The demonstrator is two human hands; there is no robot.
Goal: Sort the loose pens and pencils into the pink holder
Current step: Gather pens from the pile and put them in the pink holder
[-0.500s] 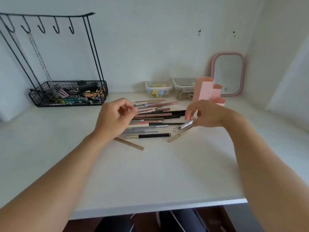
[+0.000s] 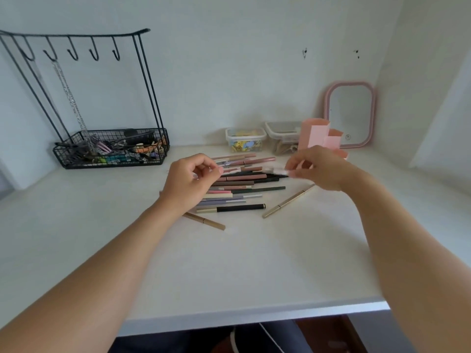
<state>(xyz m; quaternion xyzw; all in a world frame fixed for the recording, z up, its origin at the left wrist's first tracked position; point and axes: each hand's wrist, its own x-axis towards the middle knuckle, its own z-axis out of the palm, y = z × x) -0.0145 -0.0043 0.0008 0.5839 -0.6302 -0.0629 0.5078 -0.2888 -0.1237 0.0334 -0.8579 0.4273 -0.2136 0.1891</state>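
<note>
a pale pen (image 2: 276,170) is pinched in the right hand (image 2: 319,169), caught between thumb and fingertips and held roughly level above the pile of pens (image 2: 239,184). the pen is blurred, so its details cannot be made out. the grip of that hand is closed around one end of the pen, while the other end points toward the left hand (image 2: 190,180).

the left hand is held over the left side of the pile with its fingers curled in and the thumb pressed close to the index fingertip. something thin may be caught in that grip, but this cannot be told for certain.

the pile is spread across the middle of the white worktop (image 2: 229,263), with the pens laid mostly side by side and pointing left to right. a black pen (image 2: 240,207) is seen at the near edge of the pile. a gold pen (image 2: 288,201) lies apart on the right at a slant, and a tan pencil (image 2: 206,221) lies apart at the near left, partly hidden under the left wrist.

the pink holder (image 2: 318,137) stands upright at the back of the worktop, just behind the right hand. two clear boxes (image 2: 262,138) are set just left of it, and a pink mirror (image 2: 350,115) leans on the wall behind it. a black wire rack (image 2: 109,149) stands at the far left.
</note>
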